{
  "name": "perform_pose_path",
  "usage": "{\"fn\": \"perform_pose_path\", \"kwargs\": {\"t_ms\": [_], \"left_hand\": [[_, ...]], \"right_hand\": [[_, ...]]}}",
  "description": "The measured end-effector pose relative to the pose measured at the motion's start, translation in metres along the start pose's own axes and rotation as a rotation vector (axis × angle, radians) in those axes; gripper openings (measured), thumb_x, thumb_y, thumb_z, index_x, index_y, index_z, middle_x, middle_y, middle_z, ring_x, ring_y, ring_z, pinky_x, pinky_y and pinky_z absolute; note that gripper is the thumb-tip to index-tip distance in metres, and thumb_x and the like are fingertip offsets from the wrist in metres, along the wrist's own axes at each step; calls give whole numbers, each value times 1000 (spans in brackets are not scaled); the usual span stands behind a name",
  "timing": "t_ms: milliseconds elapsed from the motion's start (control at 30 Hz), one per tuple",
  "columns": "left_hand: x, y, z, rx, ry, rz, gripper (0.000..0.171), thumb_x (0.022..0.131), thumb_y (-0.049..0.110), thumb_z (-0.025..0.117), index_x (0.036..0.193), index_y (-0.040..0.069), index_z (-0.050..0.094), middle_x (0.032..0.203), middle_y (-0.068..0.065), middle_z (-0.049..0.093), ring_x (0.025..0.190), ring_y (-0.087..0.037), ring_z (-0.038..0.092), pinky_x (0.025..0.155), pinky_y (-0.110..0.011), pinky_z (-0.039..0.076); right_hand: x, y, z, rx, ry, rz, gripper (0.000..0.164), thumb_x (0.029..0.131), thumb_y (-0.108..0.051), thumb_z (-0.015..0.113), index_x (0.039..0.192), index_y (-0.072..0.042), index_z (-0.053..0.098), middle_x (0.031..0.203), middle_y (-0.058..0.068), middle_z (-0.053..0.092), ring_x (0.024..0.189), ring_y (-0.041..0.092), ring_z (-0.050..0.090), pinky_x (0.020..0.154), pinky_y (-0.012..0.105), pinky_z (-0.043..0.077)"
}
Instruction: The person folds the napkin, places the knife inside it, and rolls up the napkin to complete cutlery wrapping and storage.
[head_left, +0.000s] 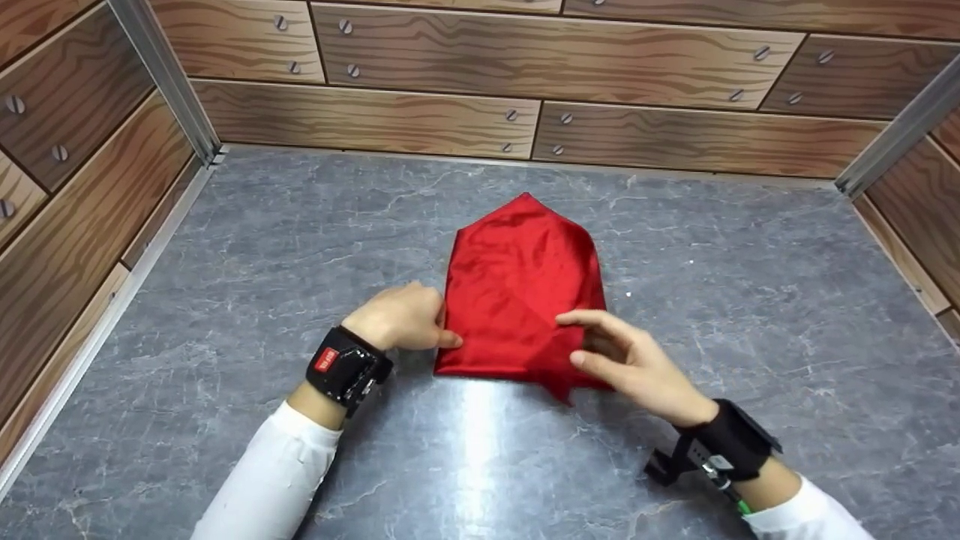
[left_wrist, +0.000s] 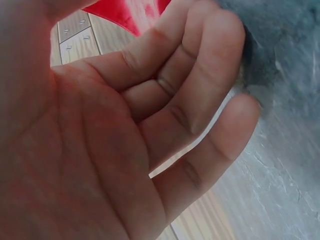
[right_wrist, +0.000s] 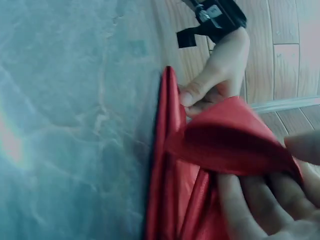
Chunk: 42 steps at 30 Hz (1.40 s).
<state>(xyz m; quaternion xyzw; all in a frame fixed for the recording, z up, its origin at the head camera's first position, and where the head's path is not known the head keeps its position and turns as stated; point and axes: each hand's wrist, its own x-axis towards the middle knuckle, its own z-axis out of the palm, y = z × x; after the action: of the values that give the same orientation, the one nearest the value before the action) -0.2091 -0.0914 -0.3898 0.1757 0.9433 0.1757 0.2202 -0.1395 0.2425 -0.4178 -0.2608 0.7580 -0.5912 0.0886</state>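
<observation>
A red satin cloth (head_left: pixel 517 262) lies folded on the grey marbled tabletop, its far end coming to a point and its near edge nearly straight. At the near left part of the cloth, my left hand (head_left: pixel 397 319) pinches the edge, thumb on top and the other fingers curled. My right hand (head_left: pixel 634 367) is at the near right corner, where it holds a lifted flap (right_wrist: pixel 235 125) between thumb and fingers. In the right wrist view the fingers go behind this flap. The left wrist view shows mostly the palm, with a little red cloth (left_wrist: pixel 132 12) above.
Wood-patterned panels (head_left: pixel 420 56) with printed screws wall the back and both sides. Metal strips (head_left: pixel 169 75) run up the corners. Black straps with small devices (head_left: pixel 349 369) sit on both wrists. A bright reflection lies on the tabletop (head_left: pixel 476 450) in front of the cloth.
</observation>
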Motion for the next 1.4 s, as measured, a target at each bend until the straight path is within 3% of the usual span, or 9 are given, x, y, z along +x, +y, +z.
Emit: {"fn": "perform_pose_path", "kwargs": {"t_ms": [167, 267, 467, 567, 733, 900, 1067, 1200, 1400], "left_hand": [[-1, 1, 0, 6, 9, 19, 55, 105, 40, 89, 67, 21, 54, 62, 8, 44, 62, -13, 46, 63, -31, 42], [-2, 1, -1, -1, 11, 9, 54, 106, 39, 88, 66, 21, 56, 61, 8, 46, 62, -12, 47, 63, -31, 42], [-5, 6, -2, 19, 88, 50, 42, 109, 34, 83, 75, 16, 66, 69, 6, 54, 69, -15, 54, 68, -33, 45], [-7, 12, -1, 24, 115, 95, 32, 113, 30, 75, 88, 11, 73, 75, 4, 57, 74, -16, 57, 69, -35, 46], [-6, 19, 4, 47, 67, 70, 40, 117, 42, 70, 89, 13, 74, 75, 4, 57, 77, -17, 58, 72, -36, 46], [-6, 22, 7, 65, -40, 25, 48, 112, 57, 75, 85, 17, 72, 76, 4, 59, 81, -18, 60, 78, -39, 49], [9, 9, 17, 55, -70, 93, 37, 111, 44, 79, 84, 19, 76, 80, 4, 64, 84, -19, 62, 80, -42, 54], [36, -14, 35, 39, -61, 150, 35, 109, 40, 81, 78, 25, 74, 78, 7, 64, 81, -16, 61, 77, -39, 53], [55, -35, 46, 44, -25, 195, 31, 107, 40, 80, 79, 28, 73, 101, 6, 65, 96, -14, 61, 84, -37, 53]], "right_hand": [[0, 1, -1, -5, -144, 39, 69, 116, -1, 65, 179, 4, 36, 172, 37, 55, 142, -4, 69, 118, 20, 58], [0, 1, -2, 24, -207, 36, 75, 117, 0, 62, 186, -13, 33, 171, 44, 52, 145, -3, 69, 119, 22, 59], [1, 2, -6, 111, -302, -59, 77, 115, 11, 52, 182, -24, 43, 174, -4, 65, 153, 4, 68, 125, 25, 57], [2, 1, -10, 84, -237, -84, 70, 111, 16, 51, 175, -11, 52, 167, -19, 68, 151, 4, 69, 123, 24, 58], [1, 1, -24, -159, -64, -80, 53, 105, 19, 54, 155, 7, 67, 147, 2, 82, 133, -2, 74, 111, 18, 61], [3, 4, -37, -433, 61, -48, 45, 102, 17, 60, 139, 1, 79, 127, 18, 86, 115, -1, 76, 95, 18, 61], [3, 5, -44, -510, 71, 9, 43, 100, 17, 64, 136, 1, 81, 124, 16, 86, 108, 11, 79, 91, 21, 62], [4, 5, -44, -549, 65, 44, 38, 103, 14, 68, 135, 0, 81, 124, 15, 87, 108, 22, 81, 92, 21, 63], [4, 7, -42, -575, 69, 74, 34, 105, 10, 70, 133, -2, 82, 123, 12, 88, 109, 27, 82, 93, 23, 63]]}}
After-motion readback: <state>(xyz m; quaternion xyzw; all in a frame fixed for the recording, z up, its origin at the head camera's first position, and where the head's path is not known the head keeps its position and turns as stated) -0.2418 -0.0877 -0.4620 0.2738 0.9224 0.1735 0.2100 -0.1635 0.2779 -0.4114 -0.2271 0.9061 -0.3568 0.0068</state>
